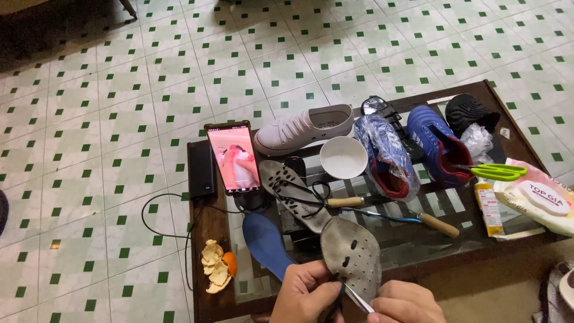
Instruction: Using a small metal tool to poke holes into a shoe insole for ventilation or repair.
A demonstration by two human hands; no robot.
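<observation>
My left hand grips the near end of a grey perforated insole and holds it up over the table's front edge. My right hand pinches a thin metal tool whose tip touches the insole near its lower holes. A dark thread or cord hangs by my left fingers. Just left of the insole lies a blue insole. A second grey perforated insole rests behind it on the glass.
The glass-topped wooden table holds a phone on a stand, power bank, white sneaker, white bowl, bagged shoe, blue shoe, green scissors, wooden-handled tools, glue tube, wipes pack, orange peel. Tiled floor beyond.
</observation>
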